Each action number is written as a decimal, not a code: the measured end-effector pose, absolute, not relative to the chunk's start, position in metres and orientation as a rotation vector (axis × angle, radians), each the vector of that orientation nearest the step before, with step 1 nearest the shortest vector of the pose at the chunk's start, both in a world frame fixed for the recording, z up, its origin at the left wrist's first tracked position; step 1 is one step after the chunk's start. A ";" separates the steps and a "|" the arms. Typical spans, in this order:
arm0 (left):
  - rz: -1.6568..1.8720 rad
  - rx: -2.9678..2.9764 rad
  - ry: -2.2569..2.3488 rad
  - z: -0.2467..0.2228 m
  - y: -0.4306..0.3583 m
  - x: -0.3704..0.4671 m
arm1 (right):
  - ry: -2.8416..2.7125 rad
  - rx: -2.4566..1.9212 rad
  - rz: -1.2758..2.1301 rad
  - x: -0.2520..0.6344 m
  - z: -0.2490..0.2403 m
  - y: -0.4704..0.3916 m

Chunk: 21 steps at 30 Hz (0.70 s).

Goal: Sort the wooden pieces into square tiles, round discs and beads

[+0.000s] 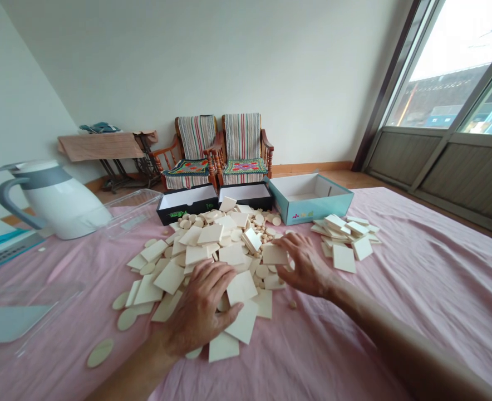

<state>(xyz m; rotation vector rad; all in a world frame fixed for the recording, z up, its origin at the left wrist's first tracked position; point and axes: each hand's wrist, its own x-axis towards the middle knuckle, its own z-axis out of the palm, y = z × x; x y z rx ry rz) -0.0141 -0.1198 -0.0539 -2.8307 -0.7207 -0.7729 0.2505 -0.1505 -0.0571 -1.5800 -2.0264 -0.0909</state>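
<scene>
A heap of pale wooden squares and round discs (170, 277) spreads across the middle of the pink cloth. My left hand (202, 303) lies over the near side of the heap, palm down, with its fingers stretched out and the thumb apart; what is under the palm is hidden. At the heap's right edge, my right hand (304, 264) grips a wooden square (275, 254) between thumb and fingers. Right of that hand sits a smaller pile of wooden squares (344, 258). A lone disc (100, 353) lies at the near left.
Behind the heap stand two black-sided open boxes (187, 203) and a light blue open box (319, 210). A white and grey jug (64, 200) and clear plastic trays (135, 207) are on the left. Two wooden chairs (241, 146) stand by the wall.
</scene>
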 end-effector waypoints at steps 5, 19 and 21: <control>-0.805 -2.834 -0.721 -0.055 -0.120 -0.014 | -1.527 -2.024 -0.587 0.316 -0.048 -0.141; -0.952 -2.810 -0.678 -0.053 -0.118 -0.021 | -2.073 -1.260 0.222 0.238 -0.047 -0.163; -1.089 -2.738 -0.698 -0.052 -0.118 -0.023 | -2.171 -1.184 0.328 0.219 -0.050 -0.171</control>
